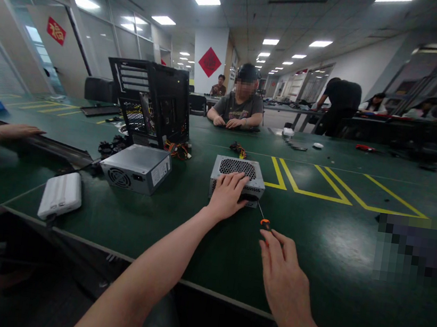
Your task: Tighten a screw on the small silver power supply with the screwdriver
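A grey computer power supply (241,168) with a honeycomb grille on top sits on the green table in front of me. My left hand (228,195) holds it down, fingers across the top and thumb near its front right edge. My right hand (283,266) grips a screwdriver (265,225) with an orange and black handle. Its thin shaft slants up and left, the tip at the unit's front right corner. Whether the tip sits in a screw is too small to tell. Colored cables (238,148) lie behind the unit.
A second power supply (136,166) stands to the left, before an open black computer case (151,104). A white box-shaped device (61,194) lies near the front edge. Another person's hand (19,131) rests at far left. Across the table sits a person (240,104). Yellow tape (332,184) marks the tabletop.
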A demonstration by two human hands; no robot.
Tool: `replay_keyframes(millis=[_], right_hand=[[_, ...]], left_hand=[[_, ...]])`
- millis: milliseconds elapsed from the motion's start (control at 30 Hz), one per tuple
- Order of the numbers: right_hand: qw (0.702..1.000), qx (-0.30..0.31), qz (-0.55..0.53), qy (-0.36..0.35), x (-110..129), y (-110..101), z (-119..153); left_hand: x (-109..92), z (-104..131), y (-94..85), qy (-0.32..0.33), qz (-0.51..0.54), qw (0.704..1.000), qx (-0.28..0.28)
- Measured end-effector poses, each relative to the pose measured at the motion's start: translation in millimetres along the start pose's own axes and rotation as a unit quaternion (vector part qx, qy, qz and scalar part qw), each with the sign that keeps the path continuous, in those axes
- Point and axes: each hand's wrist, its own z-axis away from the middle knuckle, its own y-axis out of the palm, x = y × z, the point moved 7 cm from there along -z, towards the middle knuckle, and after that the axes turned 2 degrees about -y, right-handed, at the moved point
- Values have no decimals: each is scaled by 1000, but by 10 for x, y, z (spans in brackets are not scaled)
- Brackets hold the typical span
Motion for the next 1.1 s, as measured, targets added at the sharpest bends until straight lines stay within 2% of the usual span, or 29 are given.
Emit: replay_keyframes(millis=[133,233,300,400,467,567,667,800,1100], right_hand=[[997,18,29,-69,-46,-103,-207],[986,25,36,-159,-3,-142,-330],[968,22,43,-247,48,-120,-335],[921,4,23,-389,88,-48,-225],[897,-15,-14,-442,67,-13,-143],[899,-22,-65,-433,6,33,-102],[915,11,-105,-389,-37,68,-101],[920,49,-148,-360,-74,59,-96],[925,6,-193,-326,-162,27,-123]], left_hand=[[12,2,11,3,-1,1000,1],[11,1,11,6,1,1000,1],[9,-1,9,6,2,1000,1],[11,-2,2,3,-2,1000,2],[15,-3,0,1,-5,1000,3],[14,-9,6,2,-7,1000,8],[20,-23,23,-3,-8,1000,15],[25,-41,41,-10,-2,1000,25],[17,-43,22,-3,6,1000,14]])
